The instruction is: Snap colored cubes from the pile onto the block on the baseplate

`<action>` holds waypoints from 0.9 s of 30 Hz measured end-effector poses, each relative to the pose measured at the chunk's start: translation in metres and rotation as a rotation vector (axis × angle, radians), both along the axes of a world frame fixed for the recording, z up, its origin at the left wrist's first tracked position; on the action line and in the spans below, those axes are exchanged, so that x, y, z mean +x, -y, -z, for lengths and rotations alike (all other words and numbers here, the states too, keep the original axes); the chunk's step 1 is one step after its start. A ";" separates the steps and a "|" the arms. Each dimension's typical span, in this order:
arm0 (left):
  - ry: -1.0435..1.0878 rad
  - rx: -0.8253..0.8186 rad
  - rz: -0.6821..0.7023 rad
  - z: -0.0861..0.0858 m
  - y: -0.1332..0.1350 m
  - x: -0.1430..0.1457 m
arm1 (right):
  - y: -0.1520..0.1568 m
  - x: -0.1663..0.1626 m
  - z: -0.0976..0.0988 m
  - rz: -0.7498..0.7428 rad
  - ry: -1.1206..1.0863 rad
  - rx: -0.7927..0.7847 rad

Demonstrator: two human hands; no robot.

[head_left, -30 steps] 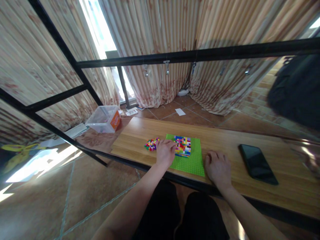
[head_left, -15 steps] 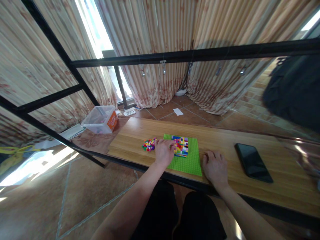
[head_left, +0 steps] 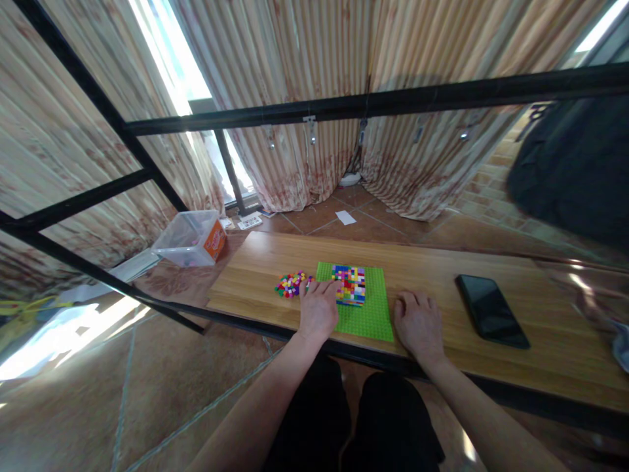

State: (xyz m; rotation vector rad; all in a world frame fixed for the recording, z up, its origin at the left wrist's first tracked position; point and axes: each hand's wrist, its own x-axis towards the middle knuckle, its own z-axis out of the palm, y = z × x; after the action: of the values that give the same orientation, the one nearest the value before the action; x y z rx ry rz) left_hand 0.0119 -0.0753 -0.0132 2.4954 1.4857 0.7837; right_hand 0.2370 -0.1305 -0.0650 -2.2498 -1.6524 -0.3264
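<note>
A bright green studded baseplate [head_left: 366, 321] lies on the wooden table. On it stands a block of multicoloured toy bricks [head_left: 350, 286], stacked close together. My left hand [head_left: 318, 309] is palm down over the plate's left edge, fingers apart, the rightmost one at the block's left side. Whether a small brick sits under the fingertips is hidden. Just left of these fingers is a pile of loose small bricks [head_left: 291, 284] in mixed colours. My right hand [head_left: 419, 324] rests on the wood beside the plate's right edge, its fingers loosely bent and apart, holding nothing visible.
A black phone [head_left: 493, 311] lies on the table [head_left: 413, 262] to the right. Beyond the left end, a clear plastic box [head_left: 184, 239] with an orange label stands low down. A black metal bar [head_left: 344, 107] crosses in front of the curtains [head_left: 304, 59].
The view has shifted slightly, so most things appear a little further left. My left hand stays between the pile and the block with its fingers slightly shifted. The right hand remains resting.
</note>
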 end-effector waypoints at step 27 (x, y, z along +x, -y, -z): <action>-0.111 -0.038 0.009 -0.007 -0.001 -0.006 | 0.000 -0.003 -0.001 0.005 0.037 -0.003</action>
State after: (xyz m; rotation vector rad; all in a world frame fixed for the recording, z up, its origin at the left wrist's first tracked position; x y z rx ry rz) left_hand 0.0054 -0.0739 -0.0060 2.5539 1.5070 0.6182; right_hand 0.2337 -0.1305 -0.0639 -2.2629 -1.6669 -0.3691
